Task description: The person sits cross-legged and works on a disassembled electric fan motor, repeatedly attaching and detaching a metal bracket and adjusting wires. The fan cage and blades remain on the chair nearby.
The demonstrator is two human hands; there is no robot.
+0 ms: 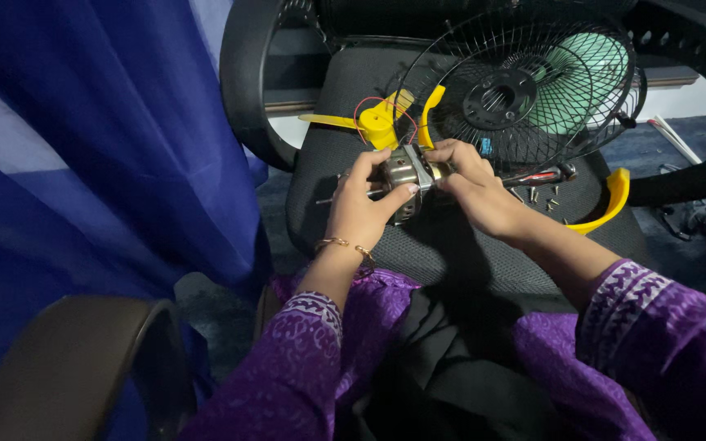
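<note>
A small silver fan motor (406, 170) sits between both my hands above a black mesh chair seat (451, 245). My left hand (361, 208) grips the motor from the left, thumb on its casing. From the right, my right hand (475, 184) closes its fingers over the motor's other end. Red wires (363, 110) loop up from the motor to a yellow plastic fan part (382, 121) just behind it. Purple patterned sleeves cover both forearms.
A black wire fan guard (525, 86) leans at the back of the seat, a pale green blade behind it. A screwdriver (545, 175), several loose screws (542, 196) and a curved yellow piece (610, 200) lie at right. Blue cloth (100, 139) hangs at left; a brown armrest (67, 367) is near.
</note>
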